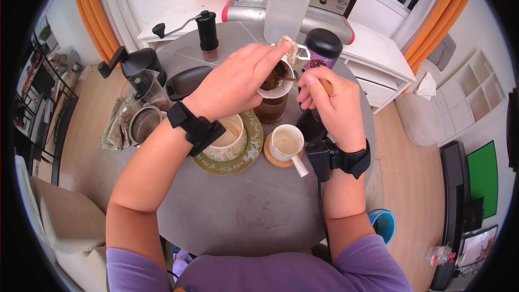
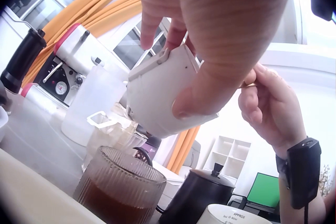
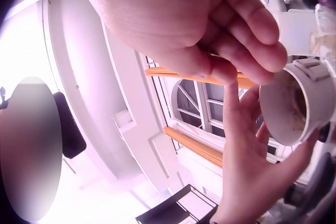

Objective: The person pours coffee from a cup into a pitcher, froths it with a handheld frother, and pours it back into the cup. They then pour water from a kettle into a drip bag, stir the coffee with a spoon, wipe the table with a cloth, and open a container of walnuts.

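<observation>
Holding one white cup (image 2: 160,98), one utensil (image 1: 327,86): two hands (image 1: 233,80) (image 1: 339,109)

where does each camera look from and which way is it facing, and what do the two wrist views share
Head: worn on the head, facing forward and down over the grey table; the left hand, right hand and purple sleeves show.
Left wrist: on that wrist, facing the white cup, ribbed glass lower in view; both hands show.
Right wrist: on that wrist, facing past its fingers toward orange curtains; both hands show.
Shared by the wrist views: the cup and both hands.
</observation>
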Demonstrator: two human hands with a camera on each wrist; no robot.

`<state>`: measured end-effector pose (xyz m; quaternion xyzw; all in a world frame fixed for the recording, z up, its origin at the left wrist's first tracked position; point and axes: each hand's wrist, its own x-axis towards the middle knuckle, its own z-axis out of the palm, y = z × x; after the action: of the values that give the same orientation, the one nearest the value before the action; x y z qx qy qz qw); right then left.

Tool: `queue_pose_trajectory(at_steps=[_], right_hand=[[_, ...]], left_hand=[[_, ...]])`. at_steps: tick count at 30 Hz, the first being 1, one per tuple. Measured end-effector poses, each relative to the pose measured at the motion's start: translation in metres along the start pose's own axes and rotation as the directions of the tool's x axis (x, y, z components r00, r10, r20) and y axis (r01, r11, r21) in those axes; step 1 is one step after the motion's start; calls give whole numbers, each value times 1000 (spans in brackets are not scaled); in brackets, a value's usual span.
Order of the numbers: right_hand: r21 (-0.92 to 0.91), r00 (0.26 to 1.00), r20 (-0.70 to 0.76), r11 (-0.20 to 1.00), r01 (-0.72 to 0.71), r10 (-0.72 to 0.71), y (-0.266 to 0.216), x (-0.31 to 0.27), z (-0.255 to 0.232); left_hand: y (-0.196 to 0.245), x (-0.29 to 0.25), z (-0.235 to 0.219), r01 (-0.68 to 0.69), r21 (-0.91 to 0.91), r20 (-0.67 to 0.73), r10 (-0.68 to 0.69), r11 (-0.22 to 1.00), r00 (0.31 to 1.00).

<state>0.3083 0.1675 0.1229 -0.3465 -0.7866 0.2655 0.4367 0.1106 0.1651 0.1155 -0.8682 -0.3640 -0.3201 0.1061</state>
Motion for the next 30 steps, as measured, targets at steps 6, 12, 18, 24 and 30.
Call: queue_pose_trajectory(at_steps=[6, 12, 18, 24, 30], right_hand=[[151, 999, -22, 988, -43, 47, -1, 1, 2], [112, 990, -138, 993, -24, 40, 5, 3, 8], [-292, 983, -65, 945, 143, -169, 3, 1, 7], [-51, 998, -24, 998, 49, -51, -4, -1, 7], [111, 998, 42, 993, 37, -42, -3, -1, -4]], left_hand=[[-1, 1, 1, 15, -27, -11, -16, 1000, 1000], [-1, 2, 0, 27, -36, -9, -28, 999, 1000], [-1, 1, -1, 8, -12, -12, -8, 1000, 1000], [-2, 1, -1, 25, -22, 1, -25, 999, 1000], [-3, 0, -1, 40, -33, 3, -40, 999, 999]])
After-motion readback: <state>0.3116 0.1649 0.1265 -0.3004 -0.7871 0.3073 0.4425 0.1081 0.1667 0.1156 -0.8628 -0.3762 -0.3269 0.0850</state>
